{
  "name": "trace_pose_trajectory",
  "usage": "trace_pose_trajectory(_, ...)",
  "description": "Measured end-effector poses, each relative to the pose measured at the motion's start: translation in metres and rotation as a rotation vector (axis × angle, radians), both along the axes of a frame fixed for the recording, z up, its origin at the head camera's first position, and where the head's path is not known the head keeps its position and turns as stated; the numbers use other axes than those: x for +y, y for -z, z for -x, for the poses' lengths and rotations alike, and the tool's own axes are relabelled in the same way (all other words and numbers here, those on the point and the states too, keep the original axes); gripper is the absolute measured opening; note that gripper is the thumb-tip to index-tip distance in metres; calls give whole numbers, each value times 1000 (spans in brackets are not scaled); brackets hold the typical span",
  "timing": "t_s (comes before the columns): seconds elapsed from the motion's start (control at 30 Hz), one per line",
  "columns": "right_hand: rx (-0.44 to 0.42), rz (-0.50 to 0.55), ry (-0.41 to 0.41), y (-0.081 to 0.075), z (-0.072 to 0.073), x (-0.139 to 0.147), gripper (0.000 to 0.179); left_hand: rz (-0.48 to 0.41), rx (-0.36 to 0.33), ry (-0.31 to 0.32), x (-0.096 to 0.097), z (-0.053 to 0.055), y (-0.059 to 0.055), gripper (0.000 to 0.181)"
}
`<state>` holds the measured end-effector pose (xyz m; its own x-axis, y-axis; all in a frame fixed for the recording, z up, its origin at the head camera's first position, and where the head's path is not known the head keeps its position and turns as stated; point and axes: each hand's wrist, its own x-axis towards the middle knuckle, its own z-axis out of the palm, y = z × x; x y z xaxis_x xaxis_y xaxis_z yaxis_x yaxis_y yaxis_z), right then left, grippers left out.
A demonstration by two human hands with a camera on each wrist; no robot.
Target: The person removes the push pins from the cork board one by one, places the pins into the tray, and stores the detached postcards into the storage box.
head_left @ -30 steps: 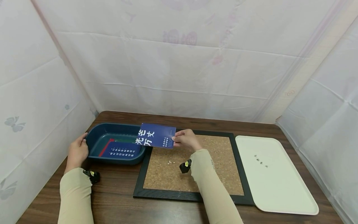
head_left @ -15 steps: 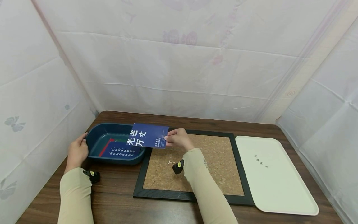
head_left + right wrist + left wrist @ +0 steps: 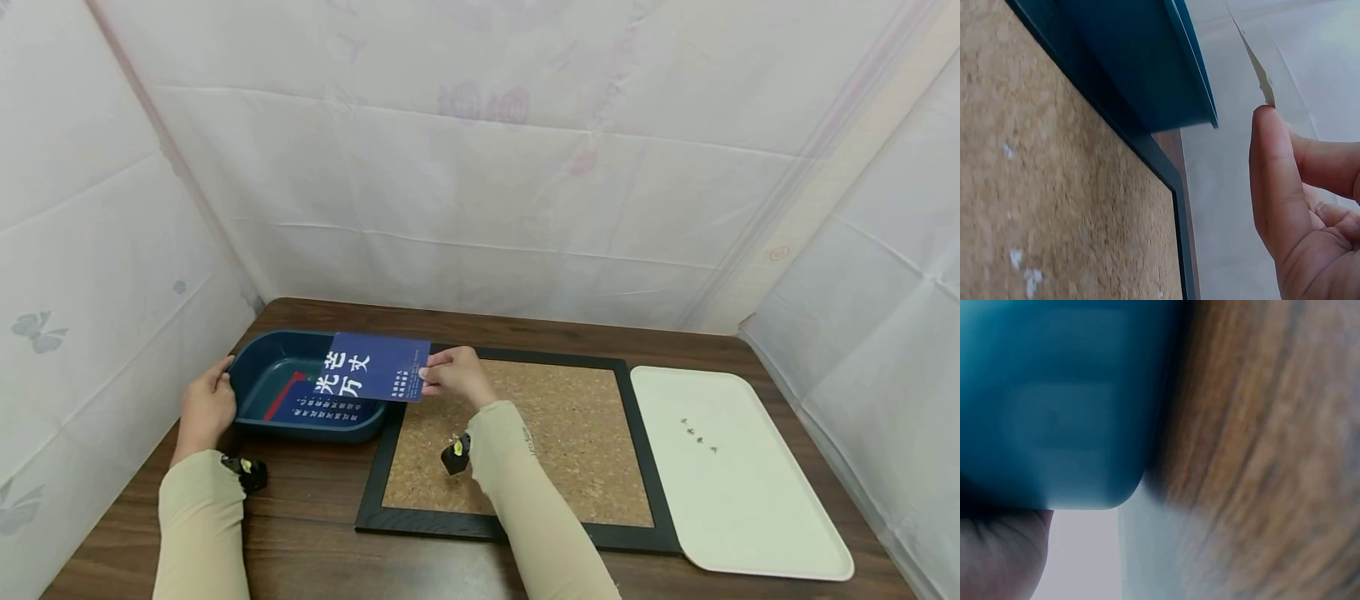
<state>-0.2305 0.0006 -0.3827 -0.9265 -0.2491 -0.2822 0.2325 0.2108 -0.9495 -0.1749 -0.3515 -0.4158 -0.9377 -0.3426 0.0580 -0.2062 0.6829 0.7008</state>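
Observation:
My right hand (image 3: 459, 375) pinches the right edge of a blue card (image 3: 378, 367) with large white characters. The card is held over the right part of a dark teal basin (image 3: 264, 346); in the right wrist view the card (image 3: 1257, 62) shows nearly edge-on above the basin's rim. Inside the basin lies another blue card (image 3: 322, 408) with white text and a red strip, partly covered by the held one. At the basin's left end my left hand (image 3: 210, 406) grips the rim, thumb on top. The left wrist view shows the basin wall (image 3: 1066, 419) close up.
A black-framed cork board (image 3: 570, 442) lies beside the basin, with small white bits (image 3: 1032, 281) on its surface. To its right is a cream tray (image 3: 757, 483) holding several tiny dark pieces (image 3: 699, 437). Pale sheets (image 3: 480, 208) hang around the wooden table (image 3: 300, 517).
My right hand has carried the blue card leftward, from the basin's right edge to farther over the basin. The left hand stays on the rim.

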Motion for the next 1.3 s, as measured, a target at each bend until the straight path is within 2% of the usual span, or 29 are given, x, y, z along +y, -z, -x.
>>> trace_pose_trajectory(0.27, 14, -33, -9, -2, -4, -15, 26, 8, 14, -4, 1, 0, 1, 48)
trace_pose_trajectory(0.67, 12, -30, 19, -5, -7, -38, 21, -5, 17, -7, -2, -2, 2, 49)
trace_pose_trajectory(1.0, 31, -32, 8, -7, -12, -51, 16, -5, 29, -11, 1, -3, 2, 49)
trace_pose_trajectory(1.3, 8, -71, 65, 0, -14, -60, 13, -14, 29, -1, 4, -1, 3, 49)
